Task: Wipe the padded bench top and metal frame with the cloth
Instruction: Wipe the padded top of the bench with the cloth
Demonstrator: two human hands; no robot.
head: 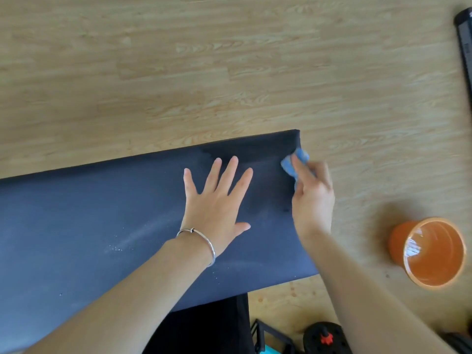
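**A:** So where does the cloth (293, 162) sit?

**B:** It is at about one o'clock from the left hand (217, 200), on the right-end edge of the padded tabletop (102, 226), close to its far corner. The right hand (314, 200) pinches it in a small blue wad between thumb and curled fingers. That spot is blurred.

**A:** And the left hand?

**B:** It lies flat on the pad with its fingers spread and a thin metal bangle (204, 241) on the wrist. I'd say it is bracing.

**A:** How should this step be done well?

**B:** I'd open the wad so more cloth meets the surface, then follow the rounded end edge in long, overlapping passes. The pale specks (117, 249) and chalky streaks at eight o'clock from the left hand need doing next. That hand would have to lift, since it covers unwiped pad.

**A:** What is the surface like?

**B:** The cover is smooth, matte and dark blue, and it curves softly at the edges. A darker patch towards twelve o'clock looks damp, so it probably shows moisture readily. The cloth looks soft and fuzzy.

**A:** Anything else nearby?

**B:** A glossy orange pot (398, 241) stands on the wood-grain floor (229, 60) at four o'clock from the right hand, well apart from the bench. I cannot make out the metal frame for certain.
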